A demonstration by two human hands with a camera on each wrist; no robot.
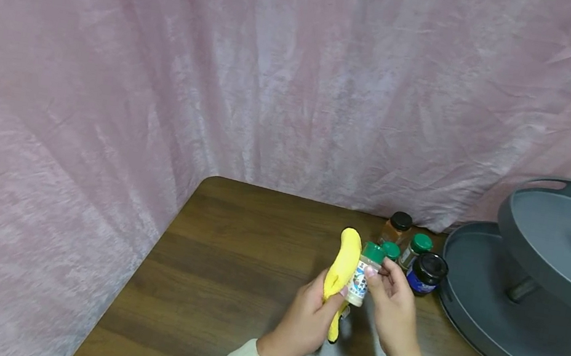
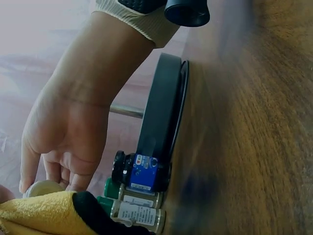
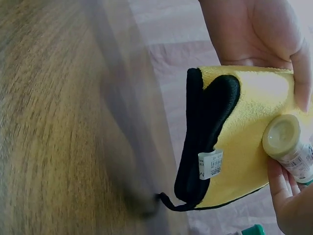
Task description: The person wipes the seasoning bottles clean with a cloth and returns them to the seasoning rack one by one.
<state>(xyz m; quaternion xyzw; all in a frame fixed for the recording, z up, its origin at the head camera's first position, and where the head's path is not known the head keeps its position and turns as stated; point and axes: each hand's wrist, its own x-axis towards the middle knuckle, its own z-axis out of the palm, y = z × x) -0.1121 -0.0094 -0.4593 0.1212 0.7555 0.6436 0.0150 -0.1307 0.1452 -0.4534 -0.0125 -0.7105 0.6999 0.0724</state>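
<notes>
My left hand grips a folded yellow cloth, whose black edging and white tag show in the right wrist view. Against the cloth lies a small seasoning bottle with a green cap and a printed label, tilted off the table. My right hand holds this bottle between thumb and fingers. Its pale round base touches or nearly touches the cloth in the right wrist view. Most of my left fingers are hidden behind the cloth in the head view.
Right of the hands stand a black-lidded jar with a blue label, green-capped bottles and a black-capped bottle. A grey two-tier round tray is at the right. Pink curtain hangs behind the wooden table.
</notes>
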